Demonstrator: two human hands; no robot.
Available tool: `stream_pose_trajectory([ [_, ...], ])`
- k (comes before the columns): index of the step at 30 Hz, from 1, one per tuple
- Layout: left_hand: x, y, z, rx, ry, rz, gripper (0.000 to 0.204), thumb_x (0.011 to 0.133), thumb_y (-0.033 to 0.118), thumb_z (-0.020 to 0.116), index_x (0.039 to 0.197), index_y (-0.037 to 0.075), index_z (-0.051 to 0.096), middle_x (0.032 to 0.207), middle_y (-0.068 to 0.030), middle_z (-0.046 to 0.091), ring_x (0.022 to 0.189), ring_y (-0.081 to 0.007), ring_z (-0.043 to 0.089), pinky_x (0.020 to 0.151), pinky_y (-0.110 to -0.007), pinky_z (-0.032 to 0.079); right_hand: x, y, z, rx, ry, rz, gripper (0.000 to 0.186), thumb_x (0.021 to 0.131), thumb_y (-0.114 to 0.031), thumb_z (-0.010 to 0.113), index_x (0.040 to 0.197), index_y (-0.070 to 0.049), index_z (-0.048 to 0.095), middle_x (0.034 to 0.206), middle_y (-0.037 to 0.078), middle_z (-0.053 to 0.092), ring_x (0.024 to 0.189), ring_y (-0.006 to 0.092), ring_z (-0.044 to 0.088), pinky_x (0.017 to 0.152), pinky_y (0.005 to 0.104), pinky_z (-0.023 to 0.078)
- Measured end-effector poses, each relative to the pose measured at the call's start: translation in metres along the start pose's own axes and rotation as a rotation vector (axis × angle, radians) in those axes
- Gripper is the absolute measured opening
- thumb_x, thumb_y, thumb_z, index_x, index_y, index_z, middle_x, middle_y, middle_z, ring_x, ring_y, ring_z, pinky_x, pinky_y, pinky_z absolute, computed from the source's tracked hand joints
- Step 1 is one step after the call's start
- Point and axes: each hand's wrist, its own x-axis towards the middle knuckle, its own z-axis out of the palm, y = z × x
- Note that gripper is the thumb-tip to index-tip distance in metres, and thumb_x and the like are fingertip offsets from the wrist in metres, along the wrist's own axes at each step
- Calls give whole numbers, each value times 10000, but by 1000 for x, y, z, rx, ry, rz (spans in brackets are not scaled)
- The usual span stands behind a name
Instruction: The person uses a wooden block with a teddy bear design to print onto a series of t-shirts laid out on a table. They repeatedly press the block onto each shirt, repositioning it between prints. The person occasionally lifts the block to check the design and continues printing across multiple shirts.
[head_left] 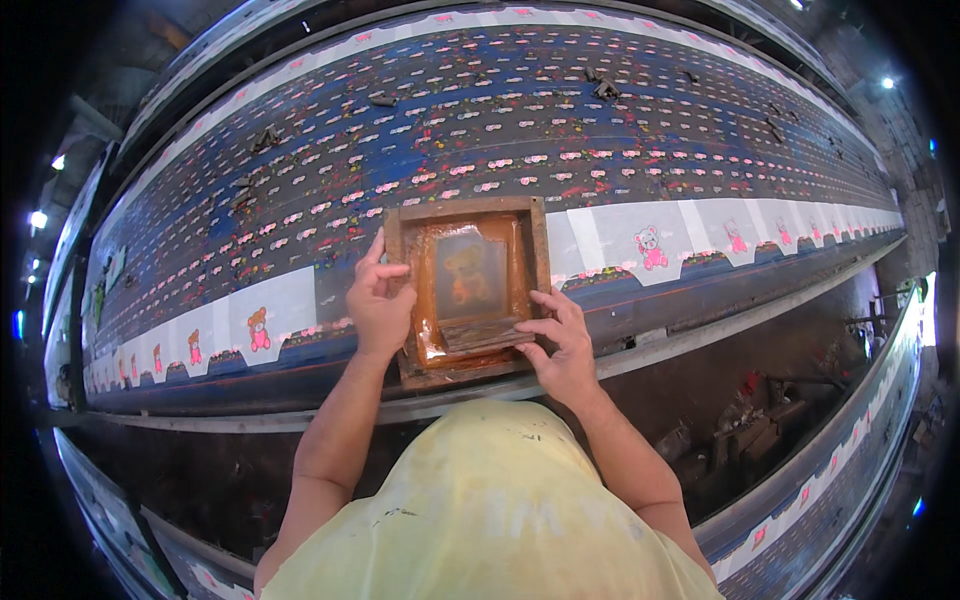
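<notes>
A wooden screen-printing frame (394, 235) lies at the near edge of the long table, with a bear-shaped pattern showing in its mesh. My left hand (383, 308) is closed on the frame's left side, fingers curled over the wood. Inside the frame, near its lower end, a wooden squeegee (478, 338) lies across the mesh. My right hand (563, 345) pinches the squeegee's right end. To the left is a white cloth piece (262, 312) with a brown and pink bear; the white piece (640, 252) to the right has a bear with only pink and outlines.
The long dark table (450, 120) is speckled with rows of small pink and white marks. White pieces line its near and far edges. Small dark clumps (603, 85) sit on it. A rail (700, 342) runs along the near side, with clutter (755, 415) below right.
</notes>
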Motion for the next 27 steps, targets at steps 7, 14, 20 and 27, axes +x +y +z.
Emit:
stream_pose_trajectory([
  [7, -12, 49, -61, -24, 126, -79, 417, 861, -217, 706, 1212, 2, 757, 1813, -289, 469, 1652, -340, 515, 1251, -420, 527, 18, -41, -2, 34, -60, -222, 406, 744, -57, 993, 1117, -177, 888, 1523, 122, 721, 1521, 495, 551, 1258, 598, 465],
  [14, -87, 91, -176, 77, 400, -266, 445, 817, -223, 703, 1199, 2, 737, 1649, -235, 657, 1450, -263, 672, 1192, -386, 546, 18, -112, 27, 140, -307, -380, 362, 754, -122, 996, 1094, -186, 889, 1585, 138, 659, 1587, 528, 477, 1197, 645, 441],
  [20, -153, 86, -243, -6, 496, -384, 444, 814, -229, 697, 1186, 11, 723, 1524, -180, 728, 1328, -234, 718, 1147, -365, 564, 14, -144, 67, 191, -588, -559, 314, 796, -182, 980, 1093, -145, 885, 1589, 154, 648, 1618, 504, 450, 1259, 677, 397],
  [27, -176, 67, -314, -108, 524, -347, 443, 799, -241, 676, 1162, 12, 702, 1636, -244, 660, 1435, -291, 681, 1210, -412, 539, 16, -173, 123, 216, -642, -608, 295, 864, -198, 938, 1123, -83, 856, 1502, 165, 703, 1560, 462, 539, 1242, 652, 441],
])
